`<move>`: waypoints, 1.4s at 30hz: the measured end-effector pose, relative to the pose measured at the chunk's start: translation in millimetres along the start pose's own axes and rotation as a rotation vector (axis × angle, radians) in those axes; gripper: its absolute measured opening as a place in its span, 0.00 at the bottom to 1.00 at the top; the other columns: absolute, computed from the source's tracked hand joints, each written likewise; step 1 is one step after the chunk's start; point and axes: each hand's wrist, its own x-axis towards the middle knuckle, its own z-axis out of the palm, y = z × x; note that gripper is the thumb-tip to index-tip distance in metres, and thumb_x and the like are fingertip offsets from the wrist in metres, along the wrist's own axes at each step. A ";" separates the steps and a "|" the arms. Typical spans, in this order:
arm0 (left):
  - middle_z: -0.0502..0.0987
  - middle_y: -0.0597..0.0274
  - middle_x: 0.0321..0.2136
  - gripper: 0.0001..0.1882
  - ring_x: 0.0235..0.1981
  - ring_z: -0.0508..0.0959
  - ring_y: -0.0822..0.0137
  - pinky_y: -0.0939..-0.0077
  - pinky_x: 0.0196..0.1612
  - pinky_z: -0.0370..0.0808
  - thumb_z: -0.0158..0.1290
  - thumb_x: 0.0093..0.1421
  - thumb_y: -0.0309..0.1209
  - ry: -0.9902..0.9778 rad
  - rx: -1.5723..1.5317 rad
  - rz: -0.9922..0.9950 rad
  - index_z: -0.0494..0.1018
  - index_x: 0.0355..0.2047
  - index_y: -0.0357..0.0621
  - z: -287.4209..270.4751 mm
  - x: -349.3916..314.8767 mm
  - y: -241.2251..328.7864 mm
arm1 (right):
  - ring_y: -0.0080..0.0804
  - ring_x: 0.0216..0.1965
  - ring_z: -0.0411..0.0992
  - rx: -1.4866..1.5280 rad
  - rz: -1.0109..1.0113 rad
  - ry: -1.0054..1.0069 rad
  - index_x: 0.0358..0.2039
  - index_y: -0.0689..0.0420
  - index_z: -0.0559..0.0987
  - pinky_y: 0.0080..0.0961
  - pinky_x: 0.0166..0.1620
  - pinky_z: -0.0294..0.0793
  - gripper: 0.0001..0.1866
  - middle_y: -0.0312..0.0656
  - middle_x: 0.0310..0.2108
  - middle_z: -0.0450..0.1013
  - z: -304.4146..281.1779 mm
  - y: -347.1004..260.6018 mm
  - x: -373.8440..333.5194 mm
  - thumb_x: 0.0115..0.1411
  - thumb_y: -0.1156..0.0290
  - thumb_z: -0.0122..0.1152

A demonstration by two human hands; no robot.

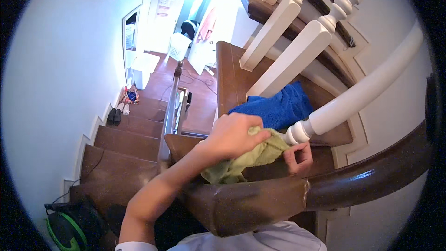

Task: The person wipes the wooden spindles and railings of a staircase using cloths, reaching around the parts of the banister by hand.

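My left hand (234,135) grips a yellow-green cloth (267,152) with bent fingers, beyond the brown handrail (260,200). The cloth lies bunched against the lower turned part of a white baluster (353,104), and its loose end hangs toward the left. On the cloth's right side, my right hand (298,158) has its thumb and fingers curled together at the cloth's edge. The handrail hides my right forearm. Just past my hands, a crumpled blue towel (281,107) rests on a brown wooden step.
Two more white balusters (290,58) stand farther up the stairs. Brown steps (125,144) descend on the left, with shoes (116,114) along the wall. A black and green object (69,227) sits at lower left. Below are a white bin (143,69), a laundry basket (179,46) and floor cables.
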 end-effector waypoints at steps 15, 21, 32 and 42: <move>0.75 0.52 0.19 0.10 0.26 0.76 0.50 0.56 0.32 0.72 0.53 0.43 0.38 0.175 -0.212 0.047 0.75 0.24 0.47 19.5 -22.5 -15.1 | 0.26 0.34 0.64 -0.235 -0.089 -0.047 0.32 0.55 0.64 0.24 0.41 0.64 0.14 0.40 0.32 0.66 -10.9 99.7 17.9 0.49 0.69 0.59; 0.76 0.52 0.21 0.13 0.27 0.76 0.50 0.56 0.33 0.72 0.53 0.43 0.42 0.083 -0.189 -0.001 0.76 0.25 0.49 19.5 -27.6 -19.0 | 0.27 0.35 0.61 -0.243 -0.131 0.006 0.34 0.55 0.62 0.26 0.44 0.62 0.13 0.40 0.33 0.63 -24.7 121.7 22.4 0.53 0.65 0.54; 0.76 0.51 0.22 0.14 0.28 0.76 0.49 0.57 0.34 0.72 0.53 0.45 0.43 0.007 -0.166 -0.019 0.75 0.27 0.47 16.0 -35.1 -21.0 | 0.45 0.51 0.59 0.027 -0.069 -0.161 0.42 0.59 0.56 0.39 0.57 0.55 0.16 0.57 0.50 0.58 -39.0 108.2 -6.3 0.60 0.64 0.44; 0.76 0.49 0.24 0.17 0.29 0.76 0.50 0.60 0.33 0.72 0.53 0.48 0.47 -0.089 -0.202 -0.071 0.75 0.29 0.48 6.9 -33.6 -19.6 | 0.48 0.52 0.64 0.287 0.014 -0.152 0.28 0.57 0.64 0.40 0.54 0.61 0.15 0.63 0.52 0.62 20.1 29.3 0.2 0.45 0.83 0.61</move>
